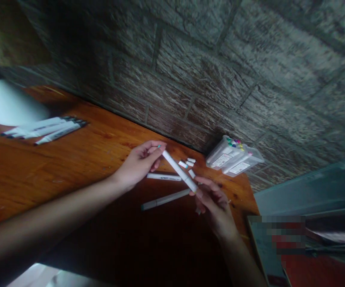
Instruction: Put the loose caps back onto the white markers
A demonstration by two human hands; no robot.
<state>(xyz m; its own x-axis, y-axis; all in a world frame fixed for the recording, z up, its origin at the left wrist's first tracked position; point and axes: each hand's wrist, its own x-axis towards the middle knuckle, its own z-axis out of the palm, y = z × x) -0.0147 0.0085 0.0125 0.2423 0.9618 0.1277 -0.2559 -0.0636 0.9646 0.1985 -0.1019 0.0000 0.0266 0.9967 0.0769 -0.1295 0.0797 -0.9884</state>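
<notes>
- Right hand (213, 202) is sitting nearest the camera, fingers curling shut around the lower end of a long white plastic marker pen (180, 171), thumb and fingertips pinching it.
- Left hand (139, 161) is reaching in from the left, thumb and forefinger closing on the upper end of the pen, right at a small teal tip; other fingers are folding in loosely.
- Marker pen is hanging in the air between both hands, slanting down from upper left to lower right, just above the reddish-brown wooden table (71, 171), not touching it.
- Step, as I'm judging it: pen is being gripped at both ends, with the left fingers working at the teal end. Any next move there is calling for a steady hold from the right hand and a straight pull or push along the barrel.
- Pen is looking slim, straight and pale, the body plain, the only colour showing at the teal tip; print on the barrel is too blurred to read.
- Grey marker (165, 199) is lying flat under the hands, and a second white marker (163, 176) is lying just beyond it.
- Small white caps (187, 162) are lying scattered near the held pen.
- Two clear plastic marker cases (234, 157) are lying side by side against the wall, coloured ends showing.
- Loose bundle of white markers (49, 129) is lying well apart at far left.
- Grey brick wall (220, 59) is filling the background.
</notes>
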